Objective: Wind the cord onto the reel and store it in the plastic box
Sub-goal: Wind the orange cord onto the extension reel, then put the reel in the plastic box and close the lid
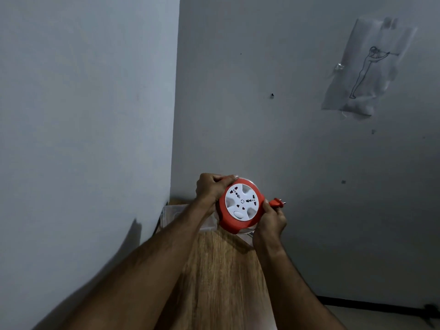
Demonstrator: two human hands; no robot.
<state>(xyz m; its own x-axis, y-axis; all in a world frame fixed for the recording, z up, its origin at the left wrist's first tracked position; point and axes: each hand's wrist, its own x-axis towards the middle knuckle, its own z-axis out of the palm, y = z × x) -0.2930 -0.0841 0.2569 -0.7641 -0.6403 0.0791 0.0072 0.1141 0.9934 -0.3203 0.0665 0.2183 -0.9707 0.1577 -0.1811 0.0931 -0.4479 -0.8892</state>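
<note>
An orange cord reel (241,206) with a white socket face is held up in front of me, above the far end of a narrow wooden table (221,270). My left hand (210,188) grips its upper left rim. My right hand (270,222) holds its lower right rim, with the orange plug (276,202) sticking out to the right just above the fingers. The cord looks wound onto the reel; no loose length shows. A clear plastic box (175,214) sits on the table behind my left forearm, mostly hidden.
The table stands in a corner between two grey walls. A sheet with a line drawing (366,67) is taped to the right wall. The floor and a dark skirting strip (371,306) show at the lower right.
</note>
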